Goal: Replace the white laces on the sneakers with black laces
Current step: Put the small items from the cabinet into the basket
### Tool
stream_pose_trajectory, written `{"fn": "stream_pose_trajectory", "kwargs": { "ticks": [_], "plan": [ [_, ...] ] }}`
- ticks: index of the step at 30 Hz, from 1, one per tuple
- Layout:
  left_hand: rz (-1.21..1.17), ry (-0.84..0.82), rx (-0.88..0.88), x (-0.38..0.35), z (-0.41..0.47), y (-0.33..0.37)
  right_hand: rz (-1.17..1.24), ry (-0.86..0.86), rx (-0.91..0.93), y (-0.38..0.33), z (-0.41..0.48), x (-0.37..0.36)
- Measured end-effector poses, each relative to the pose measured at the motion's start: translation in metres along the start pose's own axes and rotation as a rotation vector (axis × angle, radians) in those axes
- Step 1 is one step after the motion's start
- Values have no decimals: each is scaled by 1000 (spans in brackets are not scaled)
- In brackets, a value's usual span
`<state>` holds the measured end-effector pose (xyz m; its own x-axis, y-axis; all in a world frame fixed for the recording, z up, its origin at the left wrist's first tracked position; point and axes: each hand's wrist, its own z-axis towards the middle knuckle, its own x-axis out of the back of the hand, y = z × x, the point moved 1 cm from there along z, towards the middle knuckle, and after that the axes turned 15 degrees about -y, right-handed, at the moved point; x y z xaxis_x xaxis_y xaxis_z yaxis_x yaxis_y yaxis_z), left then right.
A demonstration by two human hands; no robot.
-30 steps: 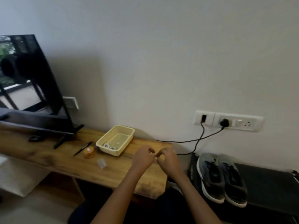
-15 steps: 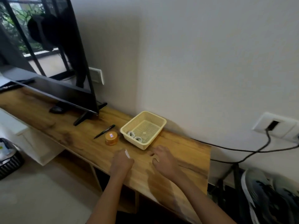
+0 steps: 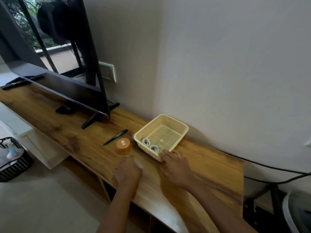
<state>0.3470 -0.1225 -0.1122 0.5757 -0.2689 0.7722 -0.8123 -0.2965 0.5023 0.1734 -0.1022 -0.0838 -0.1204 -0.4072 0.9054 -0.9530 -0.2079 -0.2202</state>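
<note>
reaching for basket (image 3: 171, 118) by back edge of worktop (image 3: 210, 165): right hand (image 3: 176, 167) flat, touching near rim; left hand (image 3: 128, 171) blurred, grip unclear. white coils (image 3: 149, 145), likely laces, in basket's near corner; pin rim, then pinch them.

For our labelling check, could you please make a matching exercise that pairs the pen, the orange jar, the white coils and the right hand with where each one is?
Things:
1. pen
2. orange jar
3. white coils
4. right hand

Places:
A. inside the basket
B. lying on the desk, toward the TV stand
C. fingers on the basket's near corner
D. standing upright beside the basket

Pairs: 1-B; 2-D; 3-A; 4-C
</note>
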Motion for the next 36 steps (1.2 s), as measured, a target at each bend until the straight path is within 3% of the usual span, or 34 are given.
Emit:
{"fn": "stream_pose_trajectory", "kwargs": {
  "ticks": [2,5,8,10,13,15,17,19,22,26,31,34,36],
  "plan": [
    [-141,121,-24,10,1,5,5,66,11,-1,-2,3],
    [-216,284,-227,15,0,18,112,201,47,-2,-2,8],
    [-273,234,-363,7,-7,30,467,391,68,-9,1,19],
    [-308,235,-375,4,-13,39,738,378,75,-19,8,34],
    [-303,292,-418,6,-14,49,913,269,46,-28,31,54],
    [-294,326,-421,10,-11,46,992,295,1,-24,44,64],
    [-356,394,-374,15,-1,33,923,379,-86,-12,61,68],
    [-418,475,-262,16,11,16,699,383,-159,3,75,68],
    [-380,406,-121,13,30,-2,381,227,-152,18,97,60],
    [-342,245,-25,3,47,-6,210,56,-159,17,117,50],
    [-343,359,10,6,44,-9,88,-70,-204,16,125,51],
    [-364,469,40,14,39,-8,61,40,-220,9,117,61],
    [-420,565,-1,25,34,0,176,211,-84,-2,111,74]
  ]
}}
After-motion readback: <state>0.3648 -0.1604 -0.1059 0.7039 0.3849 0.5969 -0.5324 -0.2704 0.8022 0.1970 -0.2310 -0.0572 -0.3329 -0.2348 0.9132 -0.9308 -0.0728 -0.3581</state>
